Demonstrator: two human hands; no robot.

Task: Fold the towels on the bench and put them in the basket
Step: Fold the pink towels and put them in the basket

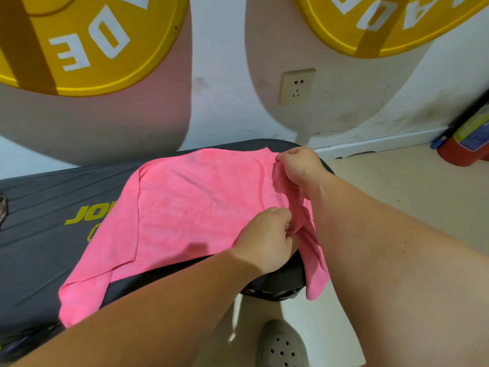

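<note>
A pink towel (185, 207) lies spread over the right end of the dark padded bench (47, 197). Its left corner droops over the bench's near side and its right edge hangs off the end. My left hand (267, 239) pinches the towel's right edge near the front. My right hand (299, 165) pinches the same edge farther back, near the wall. Both hands are closed on the cloth. No basket is in view.
Two yellow weight plates (79, 43) (383, 22) lean on the white wall behind the bench, with a wall socket (297, 86) between them. A red fire extinguisher (465, 144) stands at the right. My grey shoe (281, 345) is on the floor below.
</note>
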